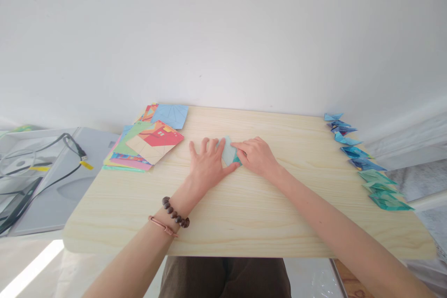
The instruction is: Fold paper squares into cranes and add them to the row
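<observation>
A small pale blue-green folded paper [229,152] lies on the light wooden table [244,214], near its middle. My left hand [208,164] rests flat on the table with fingers spread, its thumb and index finger touching the paper's left side. My right hand [256,155] has its fingers curled and pressed down on the paper's right edge, where a darker teal side shows. The left wrist wears a dark bead bracelet [175,213] and a thin copper-coloured band.
A loose stack of colourful square papers [148,142] lies at the table's back left. Several folded blue and teal paper pieces [363,160] run in a row along the right edge. A grey surface with cables [52,167] stands to the left. A white wall is behind.
</observation>
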`<state>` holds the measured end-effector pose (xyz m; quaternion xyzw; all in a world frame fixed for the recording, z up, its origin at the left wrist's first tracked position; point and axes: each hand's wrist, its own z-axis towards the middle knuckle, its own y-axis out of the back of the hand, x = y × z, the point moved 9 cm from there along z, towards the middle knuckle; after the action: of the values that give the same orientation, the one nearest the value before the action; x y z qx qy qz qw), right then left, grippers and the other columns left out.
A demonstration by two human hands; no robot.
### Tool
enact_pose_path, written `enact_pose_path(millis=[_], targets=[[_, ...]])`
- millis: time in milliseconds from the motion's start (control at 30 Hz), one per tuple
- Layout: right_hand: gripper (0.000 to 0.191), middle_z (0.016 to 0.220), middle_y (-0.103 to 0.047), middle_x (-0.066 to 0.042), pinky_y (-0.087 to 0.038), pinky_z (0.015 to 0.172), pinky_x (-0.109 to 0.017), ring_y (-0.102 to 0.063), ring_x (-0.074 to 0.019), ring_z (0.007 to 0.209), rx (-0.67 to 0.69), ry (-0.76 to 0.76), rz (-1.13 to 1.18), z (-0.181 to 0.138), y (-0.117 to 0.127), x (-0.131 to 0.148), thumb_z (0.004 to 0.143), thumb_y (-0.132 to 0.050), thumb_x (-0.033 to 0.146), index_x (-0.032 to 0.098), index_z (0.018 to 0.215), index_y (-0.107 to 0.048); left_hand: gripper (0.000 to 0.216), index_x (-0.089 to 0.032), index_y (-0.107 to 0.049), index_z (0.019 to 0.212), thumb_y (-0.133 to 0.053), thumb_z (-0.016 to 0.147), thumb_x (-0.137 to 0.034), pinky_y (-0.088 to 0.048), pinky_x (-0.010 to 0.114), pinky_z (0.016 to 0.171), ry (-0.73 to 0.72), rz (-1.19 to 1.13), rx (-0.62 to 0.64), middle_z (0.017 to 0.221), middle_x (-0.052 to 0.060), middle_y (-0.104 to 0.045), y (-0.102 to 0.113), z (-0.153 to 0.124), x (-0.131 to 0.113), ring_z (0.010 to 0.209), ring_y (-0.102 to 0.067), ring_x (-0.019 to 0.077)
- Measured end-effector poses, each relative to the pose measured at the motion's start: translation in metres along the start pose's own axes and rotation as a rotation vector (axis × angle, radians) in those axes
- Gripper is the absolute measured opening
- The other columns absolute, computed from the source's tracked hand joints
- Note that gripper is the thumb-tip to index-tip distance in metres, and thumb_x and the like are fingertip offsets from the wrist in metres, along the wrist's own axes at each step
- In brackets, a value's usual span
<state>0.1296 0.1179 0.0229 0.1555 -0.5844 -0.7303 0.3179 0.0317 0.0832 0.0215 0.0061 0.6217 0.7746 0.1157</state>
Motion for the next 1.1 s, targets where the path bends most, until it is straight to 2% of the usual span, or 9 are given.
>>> enact_pose_path(millis=[133,300,500,767,1100], targets=[[0.031,0.081,-0.068,-0.005,-0.028,0.076,-0.03,-0.054,-0.0168,0.076,0.0,-0.022,0.017,-0.004,0.0,-0.001,0.086,-0.044,0.022,0.021,0.111,-0.063,0.069,-0.026,-0.036,0.135,-0.043,0.077,-0.063,-0.015,0.059,0.1,0.004,0.015,0.007,0.127,0.012,-0.046,0.001,0.001,0.0,0.118,-0.033,0.0334],[0.032,0.077,-0.065,-0.004,-0.026,0.075,-0.03,-0.051,-0.0167,0.079,0.022,-0.008,0.04,-0.008,0.0,-0.003,0.089,-0.043,0.024,0.022,0.116,-0.06,0.068,-0.033,-0.038,0.133,-0.04,0.075,-0.069,-0.02,0.062,0.093,0.005,0.048,0.086,0.126,0.013,-0.045,0.0,0.007,0.001,0.115,-0.034,0.0351],[0.032,0.077,-0.063,-0.003,-0.024,0.075,-0.03,-0.048,-0.0167,0.078,0.036,0.002,0.034,-0.011,0.001,-0.004,0.09,-0.043,0.031,0.025,0.117,-0.058,0.074,-0.035,-0.038,0.132,-0.041,0.069,-0.074,-0.029,0.063,0.084,-0.025,0.066,0.166,0.125,0.015,-0.043,-0.002,0.015,0.001,0.113,-0.035,0.0379],[0.032,0.078,-0.065,-0.004,-0.023,0.074,-0.03,-0.047,-0.0166,0.077,0.006,-0.007,0.044,-0.018,0.001,-0.005,0.092,-0.041,0.033,0.024,0.115,-0.06,0.076,-0.035,-0.039,0.131,-0.045,0.066,-0.074,-0.03,0.067,0.081,-0.019,0.113,0.303,0.125,0.016,-0.042,-0.004,0.022,-0.003,0.111,-0.036,0.0399],[0.032,0.074,-0.065,-0.005,-0.024,0.076,-0.031,-0.047,-0.0174,0.076,-0.028,0.019,0.061,-0.043,0.01,0.001,0.092,-0.039,0.025,0.02,0.114,-0.061,0.081,-0.033,-0.035,0.133,-0.042,0.065,-0.077,-0.031,0.068,0.078,-0.037,0.139,0.299,0.126,0.02,-0.041,-0.007,0.023,-0.004,0.112,-0.036,0.0412]])
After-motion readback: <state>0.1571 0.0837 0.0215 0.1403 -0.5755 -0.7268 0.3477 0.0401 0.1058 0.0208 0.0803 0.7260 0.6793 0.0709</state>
